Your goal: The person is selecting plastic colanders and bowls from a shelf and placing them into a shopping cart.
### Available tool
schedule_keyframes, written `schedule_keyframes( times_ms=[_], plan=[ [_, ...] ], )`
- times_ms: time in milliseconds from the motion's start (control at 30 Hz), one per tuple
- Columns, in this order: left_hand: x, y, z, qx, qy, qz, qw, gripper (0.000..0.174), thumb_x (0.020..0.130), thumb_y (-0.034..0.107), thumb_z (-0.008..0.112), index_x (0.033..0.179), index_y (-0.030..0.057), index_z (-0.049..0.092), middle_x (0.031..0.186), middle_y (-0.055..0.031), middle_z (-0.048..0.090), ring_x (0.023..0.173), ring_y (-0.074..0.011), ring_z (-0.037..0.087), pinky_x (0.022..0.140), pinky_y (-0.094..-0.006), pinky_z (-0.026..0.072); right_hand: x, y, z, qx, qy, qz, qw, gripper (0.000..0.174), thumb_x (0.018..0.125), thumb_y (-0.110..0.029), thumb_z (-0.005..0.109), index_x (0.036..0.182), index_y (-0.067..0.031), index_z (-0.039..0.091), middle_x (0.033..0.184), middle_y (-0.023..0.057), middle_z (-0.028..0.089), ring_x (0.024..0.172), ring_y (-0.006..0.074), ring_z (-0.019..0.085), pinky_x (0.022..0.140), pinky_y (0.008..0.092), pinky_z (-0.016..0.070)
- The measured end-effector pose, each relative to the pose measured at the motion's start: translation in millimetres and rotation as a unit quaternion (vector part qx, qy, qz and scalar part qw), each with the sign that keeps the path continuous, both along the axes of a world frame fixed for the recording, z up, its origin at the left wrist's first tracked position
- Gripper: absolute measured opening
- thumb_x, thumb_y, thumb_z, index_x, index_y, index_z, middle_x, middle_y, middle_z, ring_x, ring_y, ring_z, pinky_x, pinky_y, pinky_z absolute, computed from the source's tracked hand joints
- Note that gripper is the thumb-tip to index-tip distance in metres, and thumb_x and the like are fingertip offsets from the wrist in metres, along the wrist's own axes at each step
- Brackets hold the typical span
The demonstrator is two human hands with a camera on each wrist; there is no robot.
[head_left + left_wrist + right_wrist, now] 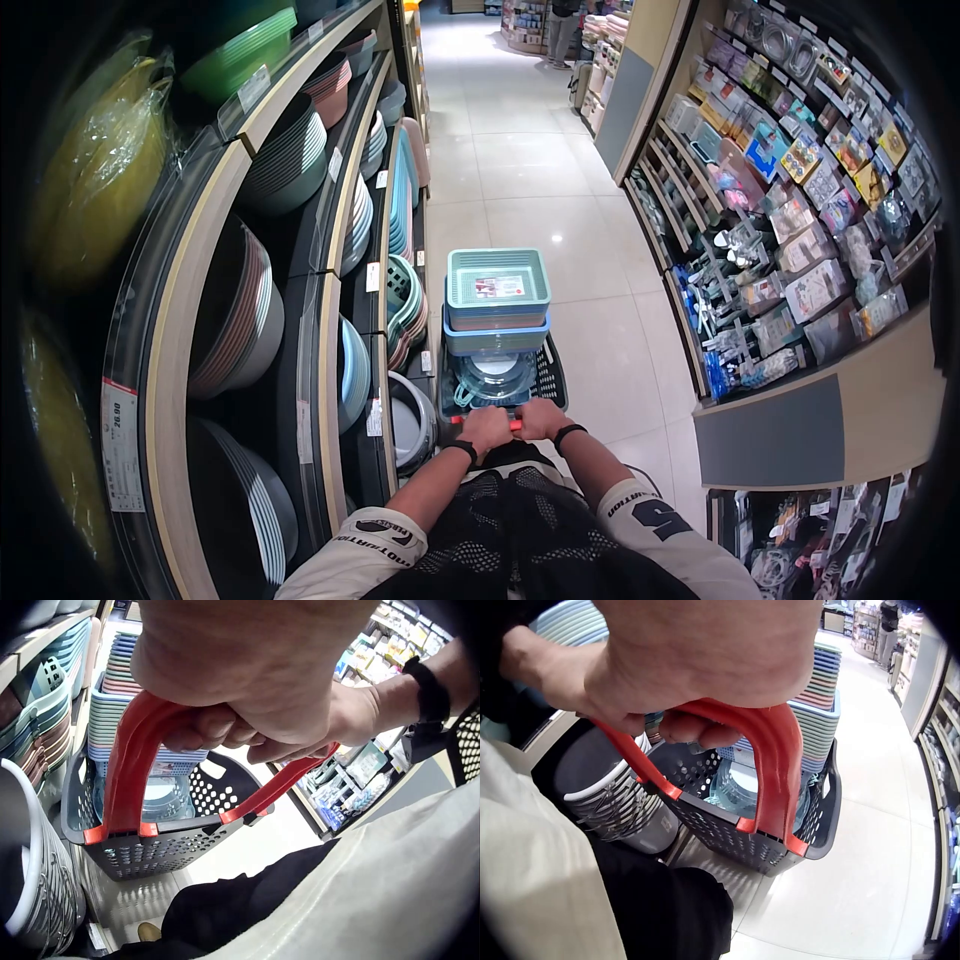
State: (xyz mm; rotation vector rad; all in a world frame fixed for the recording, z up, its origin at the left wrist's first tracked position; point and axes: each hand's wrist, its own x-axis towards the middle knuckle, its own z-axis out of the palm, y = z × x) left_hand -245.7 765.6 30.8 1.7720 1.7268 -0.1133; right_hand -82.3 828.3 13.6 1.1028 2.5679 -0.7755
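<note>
Wood-edged shelving crowds the left of the tiled aisle, bearing nested plastic basins and one bright green tub. A stack of grey buckets with thin wire handles stands just beside the shopping basket. Opposite, a display of small packaged goods lines the right side, and one distant person stands near the far end.

The shopping basket, one of perforated black plastic, sits on the floor ahead of the wearer. Inside rise one stack of rectangular plastic baskets (the topmost pale green, with a paper label) and, nearer the handle, clear round bowls, too overlapped to count. Two hands, the left hand and the right hand, curl their fingers round the single smooth red handle; each wrist wears one black band.
</note>
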Motion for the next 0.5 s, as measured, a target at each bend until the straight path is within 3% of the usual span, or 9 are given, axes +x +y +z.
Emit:
schedule_keyframes(
  times_ms=[500],
  plan=[
    [1,3,2,-0.014,0.004,0.006,1.000,0.032,0.079,0.027,0.066,0.098,0.0024,0.077,0.103,-0.0223,0.074,0.099,-0.0369,0.073,0.087,-0.0469,0.0574,2,2,-2,0.010,0.016,-0.003,1.000,0.036,0.071,-0.044,0.070,0.083,-0.0106,0.077,0.084,0.0193,0.073,0.082,0.0388,0.072,0.078,0.0492,0.0584]
  ],
)
